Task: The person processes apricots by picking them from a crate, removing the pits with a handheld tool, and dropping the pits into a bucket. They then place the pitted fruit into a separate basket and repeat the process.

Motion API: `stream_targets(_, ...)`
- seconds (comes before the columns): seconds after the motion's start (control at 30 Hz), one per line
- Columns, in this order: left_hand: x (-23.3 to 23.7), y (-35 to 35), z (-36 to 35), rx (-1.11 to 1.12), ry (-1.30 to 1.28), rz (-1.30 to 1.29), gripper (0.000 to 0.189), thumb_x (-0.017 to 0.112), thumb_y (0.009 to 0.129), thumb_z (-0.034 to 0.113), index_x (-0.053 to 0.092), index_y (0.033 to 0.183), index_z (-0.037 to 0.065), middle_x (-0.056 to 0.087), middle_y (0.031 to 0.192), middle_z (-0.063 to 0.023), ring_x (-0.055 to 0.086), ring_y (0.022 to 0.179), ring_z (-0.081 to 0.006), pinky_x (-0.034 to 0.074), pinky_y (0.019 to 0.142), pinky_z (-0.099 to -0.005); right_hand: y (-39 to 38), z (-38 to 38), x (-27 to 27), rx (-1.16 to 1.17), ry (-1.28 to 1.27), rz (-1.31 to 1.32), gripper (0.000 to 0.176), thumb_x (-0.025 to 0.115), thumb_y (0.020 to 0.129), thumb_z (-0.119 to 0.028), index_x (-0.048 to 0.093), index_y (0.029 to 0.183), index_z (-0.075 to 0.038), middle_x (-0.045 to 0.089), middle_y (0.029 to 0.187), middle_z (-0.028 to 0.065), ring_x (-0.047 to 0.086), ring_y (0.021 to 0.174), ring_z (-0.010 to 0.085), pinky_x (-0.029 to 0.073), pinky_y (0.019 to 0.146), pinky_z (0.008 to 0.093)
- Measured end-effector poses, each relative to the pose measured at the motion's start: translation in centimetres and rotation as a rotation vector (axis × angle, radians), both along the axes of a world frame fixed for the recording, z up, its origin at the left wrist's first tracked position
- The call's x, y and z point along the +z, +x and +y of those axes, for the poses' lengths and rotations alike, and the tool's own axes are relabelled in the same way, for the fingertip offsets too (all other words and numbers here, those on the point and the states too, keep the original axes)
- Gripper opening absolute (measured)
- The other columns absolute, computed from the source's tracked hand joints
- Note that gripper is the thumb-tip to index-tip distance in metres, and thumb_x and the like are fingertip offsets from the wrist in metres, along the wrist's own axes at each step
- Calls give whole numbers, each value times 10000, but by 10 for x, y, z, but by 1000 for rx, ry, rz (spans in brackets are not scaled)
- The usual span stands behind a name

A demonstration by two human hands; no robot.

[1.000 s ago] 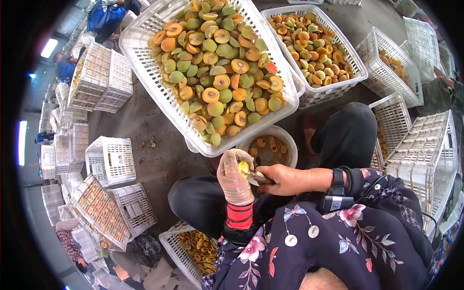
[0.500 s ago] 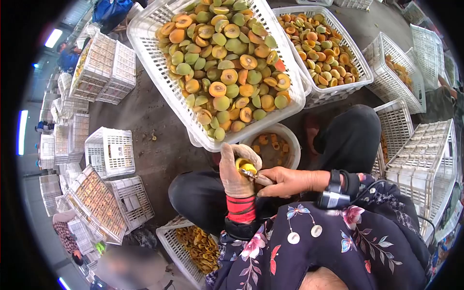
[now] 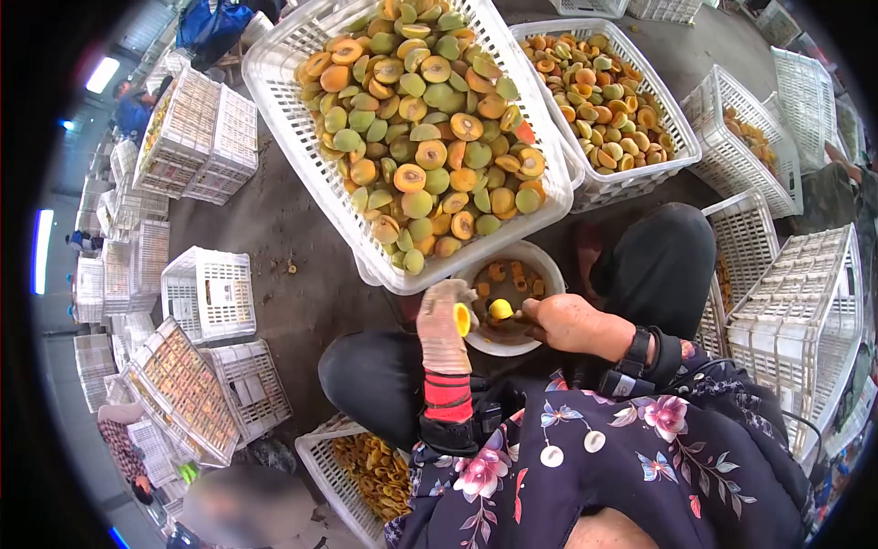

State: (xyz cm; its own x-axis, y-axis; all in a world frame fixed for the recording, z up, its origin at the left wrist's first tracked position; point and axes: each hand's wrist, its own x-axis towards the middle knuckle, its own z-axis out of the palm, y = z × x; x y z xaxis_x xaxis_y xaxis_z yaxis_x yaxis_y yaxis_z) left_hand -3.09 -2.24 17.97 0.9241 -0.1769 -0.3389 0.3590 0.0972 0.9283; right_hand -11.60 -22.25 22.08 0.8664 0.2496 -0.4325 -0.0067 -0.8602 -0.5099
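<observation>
My left hand (image 3: 443, 316), in a dirty pale glove with red wrapping at the wrist, is closed round a halved apricot (image 3: 462, 319); its yellow cut face points right. My right hand (image 3: 578, 324) is bare and closed on a small hand tool (image 3: 526, 317), mostly hidden by the fingers. At the tool's far end is a round yellow piece of fruit (image 3: 500, 309), over a white bucket (image 3: 498, 349). Inside the bucket lie several orange-brown pieces (image 3: 519, 274). Beyond my hands, a white crate (image 3: 560, 188) is heaped with apricot halves (image 3: 425, 137).
A second crate of apricot halves (image 3: 608, 110) stands at the back right. Beside my left knee is a crate of darker fruit pieces (image 3: 370, 471). Stacked white crates (image 3: 796, 316) rise on the right, more crates (image 3: 208, 293) on the left. Other people are around the left edge.
My right hand has drawn the tool away from the apricot, right and up over the bucket, with a yellow piece at its end. My left hand has turned the fruit's cut side rightward.
</observation>
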Motion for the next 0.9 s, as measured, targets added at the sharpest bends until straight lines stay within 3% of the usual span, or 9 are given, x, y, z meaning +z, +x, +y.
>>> stream_targets(0.1, -3, -10, -15, -281, 254, -34, 271, 718, 855, 179, 659, 1071, 27, 685, 1005, -80, 655, 974, -187, 506, 852, -306, 0, 1, -4, -29, 22, -48, 204, 609, 832, -148, 584, 975, -4, 667, 752, 189, 676, 767, 392, 534, 661, 479)
stream_targets(0.17, -19, -17, -17, -449, 478, -340, 296, 720, 846, 192, 666, 1098, 47, 692, 1058, -104, 658, 996, -231, 491, 908, -325, 2, -4, -6, -44, 6, -125, 199, 619, 800, -139, 592, 926, 12, 662, 726, 201, 680, 738, 383, 538, 627, 474)
stream_targets(0.3, -9, -14, -24, -569, 541, -310, 278, 705, 843, 208, 691, 1061, 36, 699, 1068, -121, 664, 992, -248, 506, 895, -344, -3, -9, 6, -20, -5, -111, 168, 589, 843, -156, 605, 898, 2, 657, 684, 160, 689, 676, 353, 538, 567, 465)
stream_targets(0.37, -24, -13, -24, -506, 507, -483, 235, 689, 834, 148, 686, 1026, 12, 697, 925, -92, 644, 776, -161, 529, 729, -297, -8, -6, -14, -11, 3, -203, 177, 600, 833, -159, 607, 900, 4, 660, 699, 170, 687, 693, 357, 541, 592, 460)
stream_targets(0.43, -31, -15, -23, -505, 430, -99, 307, 725, 802, 100, 671, 1082, -13, 692, 980, -94, 639, 875, -154, 522, 806, -292, -14, -4, -31, -38, 32, -306, 187, 607, 826, -167, 612, 893, 8, 668, 724, 171, 684, 722, 366, 545, 632, 456)
stream_targets(0.57, -8, -19, -32, -625, 456, -354, 305, 736, 805, 94, 670, 1086, -6, 685, 959, -76, 633, 823, -132, 524, 764, -263, -14, -18, -23, -50, 72, -272, 173, 642, 756, -148, 690, 865, -23, 699, 811, 174, 690, 793, 358, 546, 678, 443)
stream_targets(0.7, -2, -28, -36, -513, 315, -97, 276, 696, 832, 84, 667, 1093, -3, 687, 948, -70, 640, 824, -142, 523, 779, -267, -13, -25, -21, -39, 129, -92, 234, 645, 732, -142, 675, 909, 8, 692, 891, 210, 664, 870, 398, 526, 748, 468)
stream_targets(0.77, -63, -8, -10, -529, 384, -370, 256, 650, 860, 90, 663, 1101, 5, 685, 945, -76, 641, 791, -151, 526, 738, -272, -11, -26, -35, 58, 217, -20, 278, 630, 726, -144, 658, 944, 28, 683, 879, 225, 655, 867, 415, 519, 755, 480)
stream_targets(0.9, -50, -5, -7, -234, 211, 162, 297, 594, 900, 123, 620, 1172, 7, 645, 893, -68, 633, 842, -171, 524, 726, -288, -14, -24, -37, 71, 214, 18, 312, 614, 719, -137, 641, 973, 42, 674, 875, 240, 648, 863, 430, 513, 754, 490)
